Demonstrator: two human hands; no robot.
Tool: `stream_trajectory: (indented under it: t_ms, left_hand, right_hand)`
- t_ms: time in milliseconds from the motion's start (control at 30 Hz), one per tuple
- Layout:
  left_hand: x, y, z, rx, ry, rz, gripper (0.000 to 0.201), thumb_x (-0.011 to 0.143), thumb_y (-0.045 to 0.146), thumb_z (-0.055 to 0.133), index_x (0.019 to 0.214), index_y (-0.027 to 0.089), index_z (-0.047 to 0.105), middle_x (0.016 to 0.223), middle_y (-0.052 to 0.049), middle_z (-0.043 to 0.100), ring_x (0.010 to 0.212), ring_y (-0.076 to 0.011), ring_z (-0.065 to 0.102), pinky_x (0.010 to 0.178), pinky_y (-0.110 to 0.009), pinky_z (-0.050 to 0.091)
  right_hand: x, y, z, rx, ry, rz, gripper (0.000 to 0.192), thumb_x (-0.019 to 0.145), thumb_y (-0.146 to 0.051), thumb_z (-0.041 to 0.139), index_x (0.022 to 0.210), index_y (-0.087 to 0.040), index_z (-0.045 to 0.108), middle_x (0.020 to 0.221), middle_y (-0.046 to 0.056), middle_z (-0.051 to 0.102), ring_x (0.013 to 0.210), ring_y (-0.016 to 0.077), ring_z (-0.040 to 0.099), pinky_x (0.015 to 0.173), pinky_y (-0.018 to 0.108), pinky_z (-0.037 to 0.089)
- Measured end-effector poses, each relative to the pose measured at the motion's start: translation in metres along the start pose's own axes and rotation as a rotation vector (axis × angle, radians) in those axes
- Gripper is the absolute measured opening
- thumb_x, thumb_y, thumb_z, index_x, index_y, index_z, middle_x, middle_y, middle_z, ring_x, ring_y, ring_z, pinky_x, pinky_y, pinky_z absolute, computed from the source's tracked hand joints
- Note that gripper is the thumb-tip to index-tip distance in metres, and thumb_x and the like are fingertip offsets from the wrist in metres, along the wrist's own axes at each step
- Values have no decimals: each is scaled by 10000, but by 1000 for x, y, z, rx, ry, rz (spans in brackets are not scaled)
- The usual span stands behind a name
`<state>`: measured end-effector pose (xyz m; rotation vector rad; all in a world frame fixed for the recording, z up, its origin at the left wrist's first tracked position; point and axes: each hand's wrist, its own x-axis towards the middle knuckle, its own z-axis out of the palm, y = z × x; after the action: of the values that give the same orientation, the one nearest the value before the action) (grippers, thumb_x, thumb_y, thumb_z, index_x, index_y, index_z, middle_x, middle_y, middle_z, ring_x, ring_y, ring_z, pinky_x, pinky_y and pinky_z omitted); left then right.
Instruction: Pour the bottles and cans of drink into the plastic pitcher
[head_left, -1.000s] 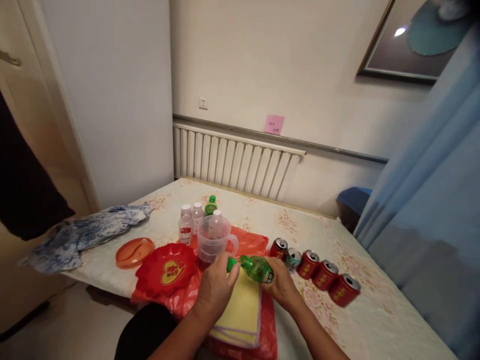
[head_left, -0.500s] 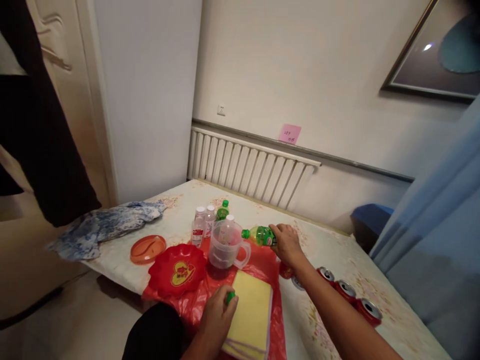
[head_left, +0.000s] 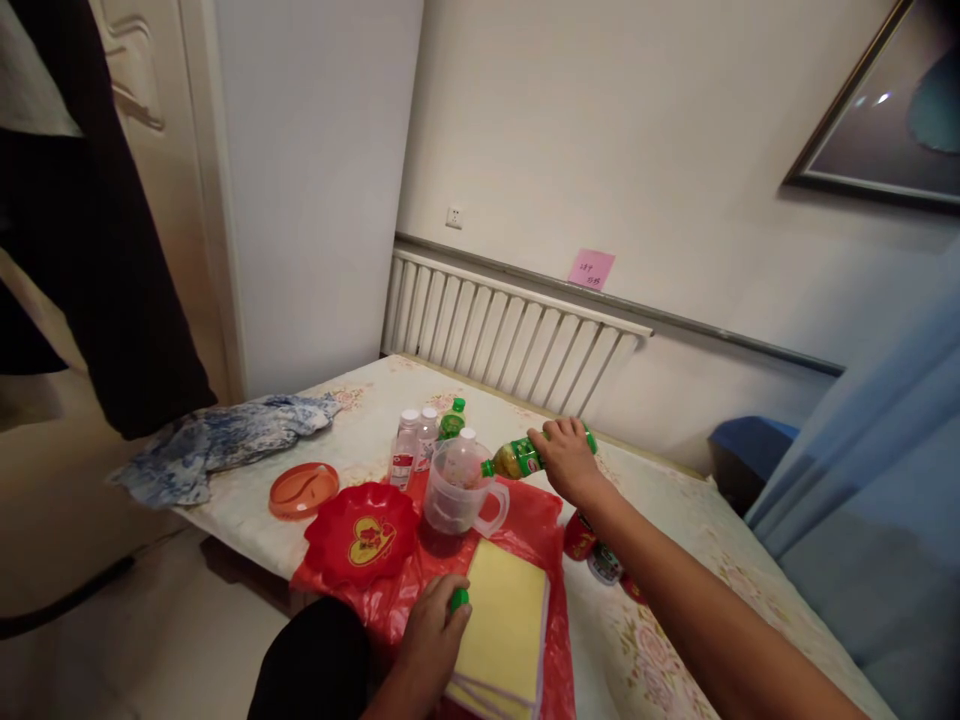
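My right hand (head_left: 568, 458) is closed around a green-labelled plastic bottle (head_left: 517, 458), tipped so its neck points left and down at the rim of a clear plastic jug (head_left: 450, 497). Some dark liquid shows low in the jug. Between the fingers of my left hand (head_left: 435, 625) is a green bottle cap (head_left: 459, 598), held over the edge of a yellow cloth pad (head_left: 501, 625). A red scalloped plate (head_left: 330, 540) sits left of the jug, on a red plastic sheet (head_left: 551, 520).
Behind the jug stand clear bottles with white caps (head_left: 405, 450) and another green bottle (head_left: 452, 420). An orange lid (head_left: 289, 492) and a blue patterned cloth (head_left: 232, 440) lie to the left. Drink cans (head_left: 579, 537) stand right, partly behind my forearm.
My right hand has raised the bottle's base, tilting it more steeply toward the jug. My right forearm now covers most of the cans. My left hand stays nearly still with the cap.
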<state>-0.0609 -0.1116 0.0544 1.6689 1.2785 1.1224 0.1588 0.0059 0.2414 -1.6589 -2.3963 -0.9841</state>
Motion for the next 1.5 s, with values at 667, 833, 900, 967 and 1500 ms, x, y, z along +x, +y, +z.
stream_trajectory:
  t_ms: [667, 833, 900, 967, 1500]
  left_hand:
    - [-1, -1, 0, -31, -36, -80, 377, 723, 267, 445, 1029, 150, 632, 1096, -124, 659, 1040, -260, 603, 938, -376, 448]
    - [-1, 3, -1, -33, -36, -95, 381, 713, 269, 440, 1030, 154, 620, 1090, -119, 666, 1024, -262, 607, 925, -384, 451]
    - [-1, 4, -1, -39, -37, -103, 373, 713, 271, 441, 1025, 159, 612, 1079, -114, 670, 1011, -262, 610, 917, -386, 453]
    - [-1, 4, -1, -50, -38, -110, 362, 713, 272, 440, 1016, 164, 607, 1063, -108, 673, 1001, -260, 614, 910, -383, 457]
    - [6, 18, -7, -171, 61, -156, 301, 660, 276, 528, 931, 198, 633, 868, -43, 690, 842, -234, 639, 772, -327, 483]
  right_hand:
    - [24, -8, -28, -159, 35, -208, 273, 875, -306, 620, 1109, -165, 635, 1053, 139, 630, 1077, 345, 502, 1076, 546, 167]
    - [24, -9, -31, -147, 19, -209, 330, 842, -331, 672, 1122, -159, 635, 1062, 145, 632, 1085, 344, 499, 1081, 549, 167]
    - [23, -9, -31, -136, 16, -206, 370, 819, -350, 700, 1131, -161, 634, 1072, 147, 632, 1090, 343, 495, 1085, 549, 162]
    - [23, -9, -30, -132, 22, -204, 371, 817, -347, 703, 1134, -166, 634, 1073, 145, 632, 1093, 338, 493, 1089, 548, 155]
    - [5, -4, -16, 119, -117, 14, 310, 868, -140, 518, 1156, -191, 621, 1112, 159, 616, 1092, 319, 486, 1011, 496, 215]
